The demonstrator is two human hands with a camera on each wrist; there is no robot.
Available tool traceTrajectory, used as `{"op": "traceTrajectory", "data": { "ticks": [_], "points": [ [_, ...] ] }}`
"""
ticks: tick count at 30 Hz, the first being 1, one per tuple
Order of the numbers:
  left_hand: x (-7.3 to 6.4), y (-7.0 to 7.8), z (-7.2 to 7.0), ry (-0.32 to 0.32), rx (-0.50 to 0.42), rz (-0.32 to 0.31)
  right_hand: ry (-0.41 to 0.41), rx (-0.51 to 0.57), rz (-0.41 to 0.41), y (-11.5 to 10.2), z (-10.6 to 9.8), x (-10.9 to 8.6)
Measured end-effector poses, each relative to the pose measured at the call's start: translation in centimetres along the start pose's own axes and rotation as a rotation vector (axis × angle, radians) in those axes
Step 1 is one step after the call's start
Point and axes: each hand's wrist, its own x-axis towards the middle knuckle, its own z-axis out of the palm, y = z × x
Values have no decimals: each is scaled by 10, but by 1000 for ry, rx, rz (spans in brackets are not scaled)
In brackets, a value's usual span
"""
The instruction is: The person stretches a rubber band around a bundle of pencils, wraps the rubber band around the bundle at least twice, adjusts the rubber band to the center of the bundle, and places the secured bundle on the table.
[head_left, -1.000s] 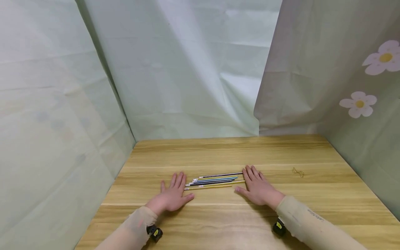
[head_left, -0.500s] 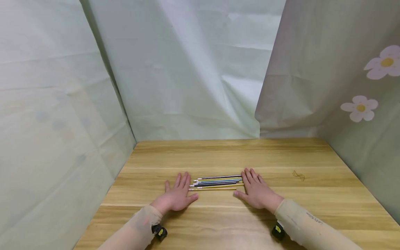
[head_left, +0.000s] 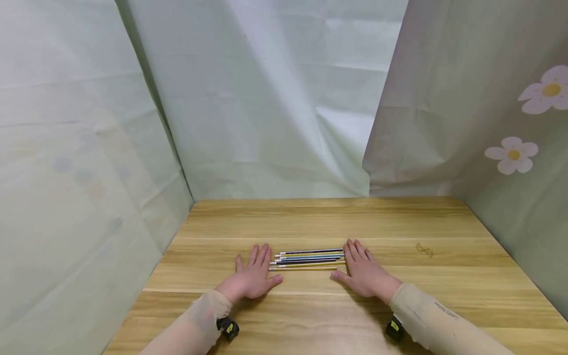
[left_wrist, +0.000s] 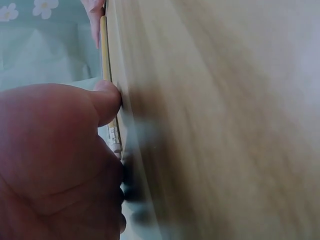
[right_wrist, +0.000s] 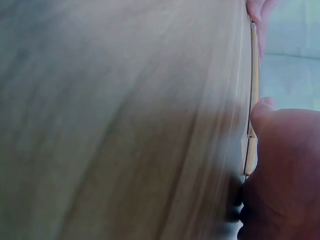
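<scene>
Several pencils (head_left: 308,258) in yellow, black and blue lie side by side on the wooden table, their white eraser ends to the left. My left hand (head_left: 254,277) rests on the table with straight fingers, its index side right at the eraser ends. At the opposite ends my right hand (head_left: 366,270) lies likewise, fingers straight along the pencil tips. The front yellow pencil (left_wrist: 113,131) shows its eraser by my thumb in the left wrist view. In the right wrist view, pencil ends (right_wrist: 248,155) reach unevenly toward my right hand.
A thin yellowish rubber band (head_left: 424,250) lies on the wooden table (head_left: 306,320) to the right of my right hand. Pale cloth walls (head_left: 275,98) close in the back and both sides, the right one printed with white flowers. Each wrist carries a small black camera.
My left hand has shifted slightly to the right, and the pencils have slid right with it, their ends closer to my right hand. The rubber band lies as before.
</scene>
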Motion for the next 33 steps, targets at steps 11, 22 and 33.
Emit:
{"op": "traceTrajectory", "data": {
  "ticks": [11,22,33],
  "points": [
    [11,-6,13,12,15,38,-3,-11,-3,-1,0,2],
    [11,14,9,15,-11,31,-12,-24,27,-9,3,6],
    [13,24,12,9,21,-28,-18,-32,50,-13,3,6]
  ]
}}
